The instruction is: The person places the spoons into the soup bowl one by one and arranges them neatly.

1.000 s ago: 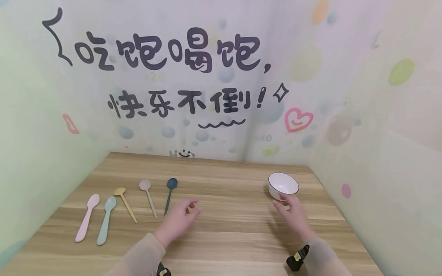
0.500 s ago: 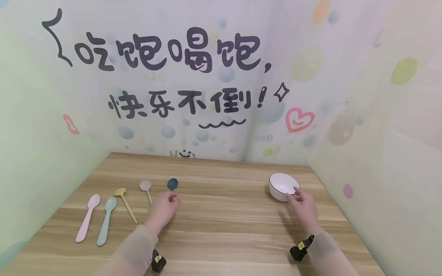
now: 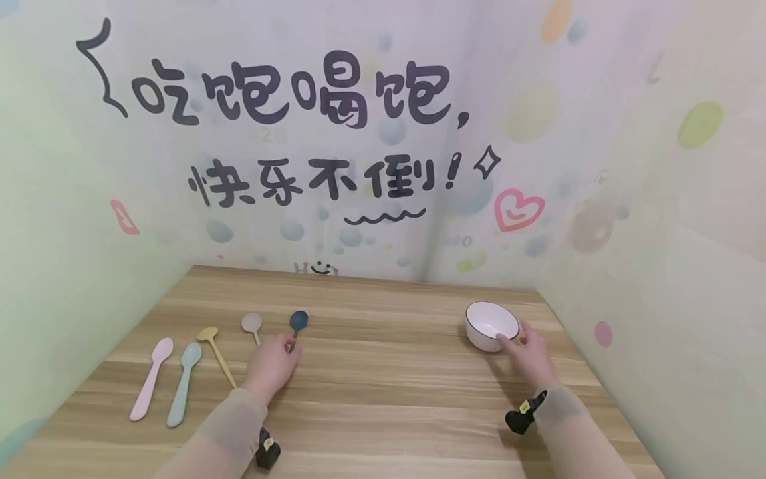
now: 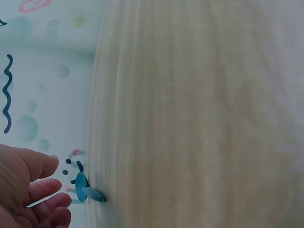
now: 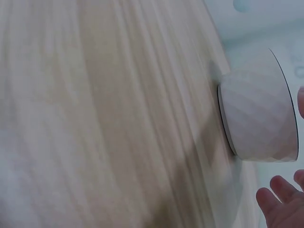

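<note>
A dark teal spoon lies on the wooden table, its handle partly covered by my left hand. Seen from the left wrist, that hand has its thumb and fingers apart, and the spoon's teal bowl end shows past the fingertips. At the right stands a white bowl with a thin dark rim. My right hand is at its near right side, thumb by the rim. In the right wrist view the fingers are spread just beside the bowl's faceted wall, with a gap between.
Left of my left hand lie a beige spoon, a yellow spoon, a light blue spoon and a pink spoon. Walls enclose the wooden table at the back and both sides.
My left hand has moved left, over the dark teal spoon's handle. My right hand has shifted right, from the bowl's front to its near right side. The bowl and spoons stay in place.
</note>
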{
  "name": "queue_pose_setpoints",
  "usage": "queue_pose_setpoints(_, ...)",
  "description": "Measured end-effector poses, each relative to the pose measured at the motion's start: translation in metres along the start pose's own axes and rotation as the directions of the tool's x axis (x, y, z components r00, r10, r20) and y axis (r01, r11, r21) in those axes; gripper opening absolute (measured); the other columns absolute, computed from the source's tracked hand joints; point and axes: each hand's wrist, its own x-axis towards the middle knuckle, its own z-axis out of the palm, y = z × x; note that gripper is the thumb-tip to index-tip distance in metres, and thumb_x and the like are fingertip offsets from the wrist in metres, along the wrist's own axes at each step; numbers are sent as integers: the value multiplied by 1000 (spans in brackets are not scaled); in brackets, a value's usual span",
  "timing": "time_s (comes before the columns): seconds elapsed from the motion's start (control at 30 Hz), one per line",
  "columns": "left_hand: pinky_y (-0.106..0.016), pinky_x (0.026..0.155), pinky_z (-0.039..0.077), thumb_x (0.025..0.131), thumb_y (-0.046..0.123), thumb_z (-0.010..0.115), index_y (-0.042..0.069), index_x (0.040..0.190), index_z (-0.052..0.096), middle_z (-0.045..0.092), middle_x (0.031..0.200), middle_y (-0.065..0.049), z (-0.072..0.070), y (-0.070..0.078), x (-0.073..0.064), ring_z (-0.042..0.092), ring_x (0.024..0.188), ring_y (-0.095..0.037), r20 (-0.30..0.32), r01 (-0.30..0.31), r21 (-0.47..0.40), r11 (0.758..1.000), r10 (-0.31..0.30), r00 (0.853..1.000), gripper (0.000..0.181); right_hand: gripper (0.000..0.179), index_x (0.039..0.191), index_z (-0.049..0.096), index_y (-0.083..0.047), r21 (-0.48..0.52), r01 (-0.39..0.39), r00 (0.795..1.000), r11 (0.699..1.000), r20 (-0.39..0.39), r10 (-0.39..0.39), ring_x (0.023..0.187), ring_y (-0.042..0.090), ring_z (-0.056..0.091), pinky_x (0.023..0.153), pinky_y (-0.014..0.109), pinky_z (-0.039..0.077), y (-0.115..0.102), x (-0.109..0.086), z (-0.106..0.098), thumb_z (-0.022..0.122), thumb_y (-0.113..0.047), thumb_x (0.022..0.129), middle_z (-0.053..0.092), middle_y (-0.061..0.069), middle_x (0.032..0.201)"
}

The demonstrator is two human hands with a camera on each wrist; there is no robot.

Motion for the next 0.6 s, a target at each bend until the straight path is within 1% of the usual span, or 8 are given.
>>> queue_pose_setpoints(0.13, -55, 89, 44, 94, 19, 57, -7, 120, 59, 56, 117, -27, 1, -1, 0, 56, 106, -45, 4, -7, 38, 999, 7, 1000, 37, 98, 150, 2, 6, 3, -17, 999, 1000, 47, 17, 136, 49, 24, 110, 56, 20, 2, 8, -1, 55, -54, 93, 9, 33, 153)
queue_pose_setpoints(0.23, -56, 89, 44, 94, 19, 58, -6, 121, 58, 55, 119, -28, 1, 0, 1, 55, 107, -46, 1, -11, 52, 999, 11, 1000, 37, 101, 150, 2, 7, -10, -25, 997, 1000, 66, 25, 137, 49, 22, 111, 56, 18, 4, 12, -2, 56, -56, 91, 10, 34, 152)
queue_pose_setpoints(0.37, -57, 90, 43, 94, 20, 58, -6, 123, 58, 54, 121, -29, 2, 0, 0, 53, 110, -47, 4, -9, 61, 998, 9, 1000, 39, 103, 149, 4, 8, -10, -24, 996, 1000, 85, 25, 139, 48, 17, 111, 57, 16, 7, 16, -2, 61, -53, 89, 12, 34, 152)
queue_pose_setpoints(0.5, -58, 92, 41, 93, 20, 58, -7, 126, 55, 52, 124, -31, 2, -1, 0, 51, 113, -49, 14, 6, 60, 998, -7, 1000, 42, 103, 148, 5, 10, 4, -19, 995, 1000, 102, 18, 139, 49, 13, 111, 58, 14, 6, 17, -2, 66, -48, 88, 12, 36, 151)
queue_pose_setpoints(0.6, -58, 94, 40, 93, 21, 59, -8, 126, 55, 51, 126, -32, 3, -3, 0, 50, 114, -50, 17, 19, 64, 998, -20, 1000, 44, 103, 149, 6, 9, 26, -18, 994, 1000, 110, 15, 140, 48, 13, 111, 58, 13, 4, 19, -2, 66, -47, 88, 13, 35, 151)
